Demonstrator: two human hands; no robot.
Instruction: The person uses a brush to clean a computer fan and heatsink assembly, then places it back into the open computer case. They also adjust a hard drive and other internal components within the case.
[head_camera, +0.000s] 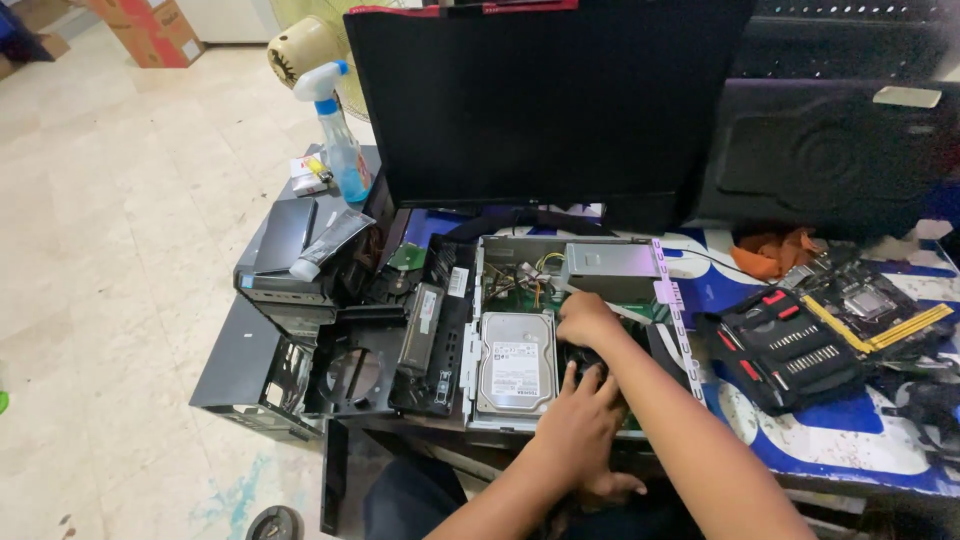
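the black monitor (545, 100) stands along the back edge of your bench (860, 440), its dark screen facing you, and to its right at the back right corner sits a black moulded panel (840, 150). at the middle of the front edge lies the open computer case (560, 330); it holds a grey power supply (610, 270) at its back, a silver hard drive (516, 365) lying flat at its front left, and a bundle of coloured wires (535, 280) between them. your left hand (580, 425) rests flat inside the case just right of the hard drive, fingers spread open and gripping nothing. your right hand (585, 318) sits further in, fingers curled down near the power supply; you cannot tell from here whether they pinch anything. left of the case, off the bench's left edge, lie stacked black case shells (300, 340). toward the right edge an open black tool kit (785, 350) holds rows of screwdriver bits, with a bare motherboard (870, 305) just behind it. a blue spray bottle (340, 140) stands at the back left
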